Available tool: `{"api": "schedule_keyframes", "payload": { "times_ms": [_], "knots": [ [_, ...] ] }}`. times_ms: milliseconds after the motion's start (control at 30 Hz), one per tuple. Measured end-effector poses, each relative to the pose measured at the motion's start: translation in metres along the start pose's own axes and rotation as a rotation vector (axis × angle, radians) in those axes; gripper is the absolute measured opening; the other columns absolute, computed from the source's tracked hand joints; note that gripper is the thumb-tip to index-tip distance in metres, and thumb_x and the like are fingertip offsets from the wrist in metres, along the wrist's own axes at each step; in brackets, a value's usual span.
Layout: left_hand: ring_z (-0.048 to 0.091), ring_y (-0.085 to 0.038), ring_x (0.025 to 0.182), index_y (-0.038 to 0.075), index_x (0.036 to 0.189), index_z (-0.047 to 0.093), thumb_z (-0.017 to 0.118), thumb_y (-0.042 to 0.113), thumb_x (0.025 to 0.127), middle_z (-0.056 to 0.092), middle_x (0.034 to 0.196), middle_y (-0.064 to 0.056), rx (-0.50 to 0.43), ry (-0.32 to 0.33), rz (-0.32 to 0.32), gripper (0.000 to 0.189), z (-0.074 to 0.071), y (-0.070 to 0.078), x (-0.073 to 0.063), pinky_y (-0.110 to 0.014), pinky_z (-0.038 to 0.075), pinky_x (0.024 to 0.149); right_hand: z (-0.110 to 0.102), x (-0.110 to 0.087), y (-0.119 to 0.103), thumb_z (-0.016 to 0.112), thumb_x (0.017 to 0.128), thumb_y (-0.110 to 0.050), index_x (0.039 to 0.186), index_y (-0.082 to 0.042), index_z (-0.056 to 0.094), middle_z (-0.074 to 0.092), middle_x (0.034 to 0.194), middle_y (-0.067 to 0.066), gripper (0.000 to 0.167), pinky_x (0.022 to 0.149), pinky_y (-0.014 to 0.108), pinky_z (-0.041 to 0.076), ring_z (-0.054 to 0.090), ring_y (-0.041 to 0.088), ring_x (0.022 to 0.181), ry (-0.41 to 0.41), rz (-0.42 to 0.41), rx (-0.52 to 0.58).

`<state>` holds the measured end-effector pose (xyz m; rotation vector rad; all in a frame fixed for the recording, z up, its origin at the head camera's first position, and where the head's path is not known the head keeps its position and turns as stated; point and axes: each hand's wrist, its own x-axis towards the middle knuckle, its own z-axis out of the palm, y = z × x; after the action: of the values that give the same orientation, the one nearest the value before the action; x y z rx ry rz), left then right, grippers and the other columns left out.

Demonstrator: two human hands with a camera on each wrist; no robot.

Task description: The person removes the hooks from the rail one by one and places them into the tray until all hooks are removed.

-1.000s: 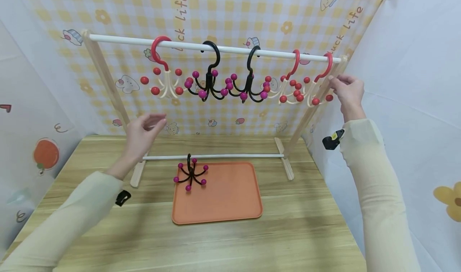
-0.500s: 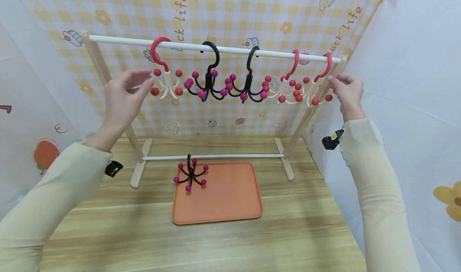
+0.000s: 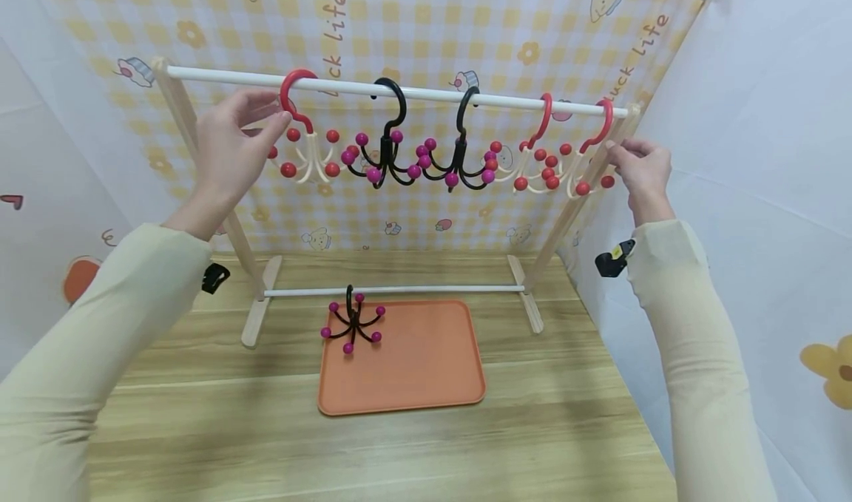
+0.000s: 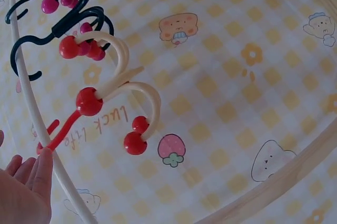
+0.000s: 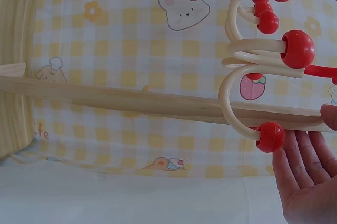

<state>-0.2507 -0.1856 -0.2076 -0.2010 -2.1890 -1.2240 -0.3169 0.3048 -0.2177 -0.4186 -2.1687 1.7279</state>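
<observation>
Rack [image 3: 226,77] is standing unmoved; its right post [image 3: 566,221] is being pinched, as before, by right hand [image 3: 642,169]. Left hand [image 3: 233,136], raised since a second ago, is loosely open, touching the leftmost red-hooked hanger [image 3: 311,151], hanging from the rack.

Top rod [image 3: 429,94] runs bare from L post [image 3: 177,106] to leftmost red-hooked hanger [image 3: 310,146], tho L hand [image 3: 233,151] partly fills that gap. Hung hangers [image 3: 387,151] crowd each other, blocking passage btwn arms. R post [image 3: 561,230] & R hand [image 3: 644,168] tighten R end. Room's open betw. hangers & orange tray [image 3: 413,365].
</observation>
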Motion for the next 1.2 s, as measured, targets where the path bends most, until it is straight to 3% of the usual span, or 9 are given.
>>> {"api": "schedule_keyframes", "payload": {
  "times_ms": [267,500,667,767,833,1000,1200],
  "knots": [
    [0.052,-0.011,0.105,0.007,0.118,0.054,0.061,0.028,0.082,0.054,0.119,-0.007,-0.060,-0.019,-0.160,0.041,0.004,-0.007,0.013,-0.024,0.039,0.085,0.000,0.000,0.000,0.067,0.069,-0.044,0.120,-0.013,0.054,0.052,0.116,0.003,0.061,0.096,0.027,0.029,0.050,0.014,0.105,0.000,0.004,-0.007],
    [0.053,-0.012,0.104,0.013,0.120,0.054,0.061,0.030,0.082,0.054,0.120,-0.003,-0.120,-0.077,-0.276,0.043,0.010,-0.008,0.024,-0.024,0.042,0.083,-0.001,0.000,0.000,0.067,0.070,-0.043,0.120,-0.013,0.053,0.052,0.114,0.002,0.060,0.095,0.026,0.030,0.050,0.014,0.104,0.003,0.000,-0.007],
    [0.059,-0.011,0.084,0.010,0.119,0.054,0.061,0.029,0.082,0.057,0.113,-0.005,-0.166,-0.094,-0.336,0.041,0.014,-0.004,0.030,-0.017,0.046,0.067,-0.001,-0.001,0.000,0.066,0.069,-0.044,0.120,-0.013,0.054,0.052,0.115,0.002,0.061,0.095,0.027,0.030,0.049,0.014,0.105,0.005,0.001,-0.015],
    [0.058,-0.009,0.071,0.010,0.117,0.055,0.061,0.030,0.082,0.059,0.107,-0.005,-0.184,-0.089,-0.358,0.041,0.016,-0.004,0.032,-0.015,0.043,0.052,0.000,-0.001,-0.001,0.066,0.069,-0.044,0.120,-0.014,0.054,0.051,0.117,0.003,0.061,0.095,0.027,0.030,0.049,0.015,0.106,0.003,0.003,-0.016],
    [0.057,-0.008,0.068,0.010,0.116,0.056,0.061,0.030,0.081,0.059,0.104,-0.006,-0.213,-0.085,-0.379,0.041,0.017,-0.004,0.034,-0.014,0.042,0.050,0.000,-0.001,-0.001,0.066,0.070,-0.045,0.121,-0.014,0.053,0.051,0.118,0.003,0.061,0.096,0.027,0.029,0.049,0.015,0.106,0.002,0.003,-0.016],
    [0.059,-0.009,0.071,0.008,0.113,0.057,0.063,0.029,0.079,0.062,0.099,-0.005,-0.268,-0.066,-0.408,0.040,0.019,-0.004,0.037,-0.014,0.045,0.059,0.000,-0.001,-0.001,0.066,0.070,-0.045,0.121,-0.014,0.053,0.051,0.118,0.003,0.061,0.096,0.027,0.029,0.049,0.015,0.106,0.001,0.003,-0.017],
    [0.060,-0.013,0.082,0.007,0.112,0.058,0.064,0.027,0.079,0.062,0.102,-0.006,-0.291,-0.053,-0.400,0.039,0.020,-0.004,0.037,-0.018,0.045,0.072,0.000,-0.001,-0.001,0.066,0.071,-0.043,0.120,-0.014,0.054,0.052,0.117,0.003,0.059,0.096,0.027,0.029,0.049,0.014,0.105,0.002,0.007,-0.013]
  ]
}}
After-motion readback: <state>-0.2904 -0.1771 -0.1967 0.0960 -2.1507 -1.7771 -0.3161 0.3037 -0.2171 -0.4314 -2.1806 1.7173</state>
